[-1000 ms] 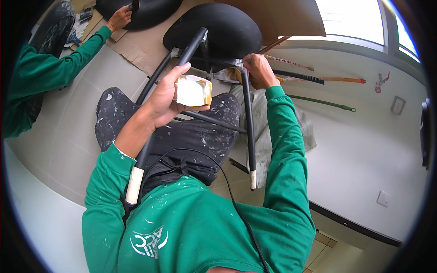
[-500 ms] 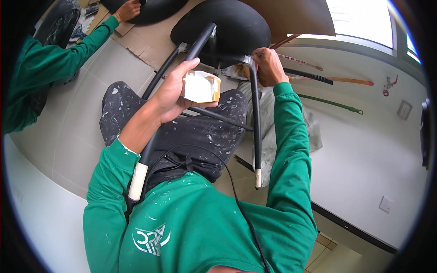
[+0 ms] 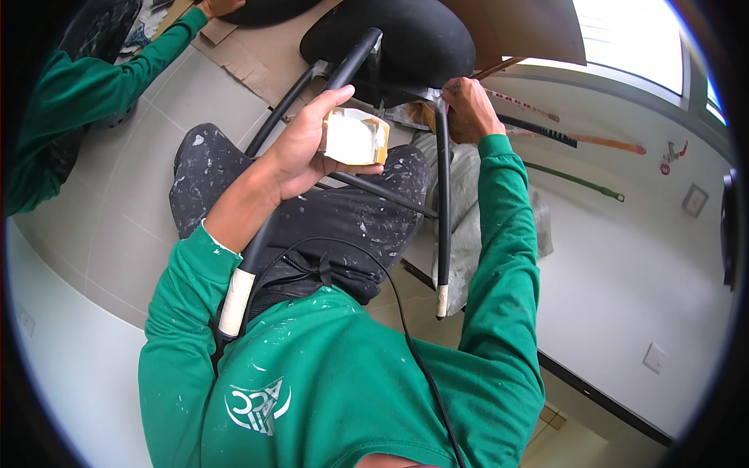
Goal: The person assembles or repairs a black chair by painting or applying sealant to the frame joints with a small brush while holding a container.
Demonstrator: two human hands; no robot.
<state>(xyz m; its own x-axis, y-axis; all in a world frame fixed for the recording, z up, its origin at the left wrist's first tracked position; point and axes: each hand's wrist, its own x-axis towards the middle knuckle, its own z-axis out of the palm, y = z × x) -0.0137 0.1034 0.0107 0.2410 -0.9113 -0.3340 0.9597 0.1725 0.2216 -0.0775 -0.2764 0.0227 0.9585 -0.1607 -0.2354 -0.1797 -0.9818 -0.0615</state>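
Observation:
My left hand [image 3: 300,152] holds a small open container [image 3: 355,139], white inside with brownish-yellow edges, its fingers wrapped under it. In front of me a black chair [image 3: 390,47] rests tipped over, its legs pointing back toward my body. Two chair legs end in cream-coloured wraps, one [image 3: 236,304] by my left forearm and one [image 3: 442,299] on the right. My right hand [image 3: 472,109] is closed near the top of the right chair leg [image 3: 443,195], beside a whitish patch at the joint. What its fingers hold is hidden.
At the left a co-worker in a green sleeve [image 3: 133,90] reaches toward another black seat [image 3: 273,9]. Cardboard [image 3: 242,66] lies on the tiled floor. A grey cloth [image 3: 468,226] and several long handles, one green [image 3: 577,181], are by the white wall at right. A black cable [image 3: 402,312] crosses my front.
The view has shifted slightly. My right hand stays by the leg joint with its fingers curled a little differently. The left hand still holds the container. The co-worker's hand sits nearer the view's upper edge.

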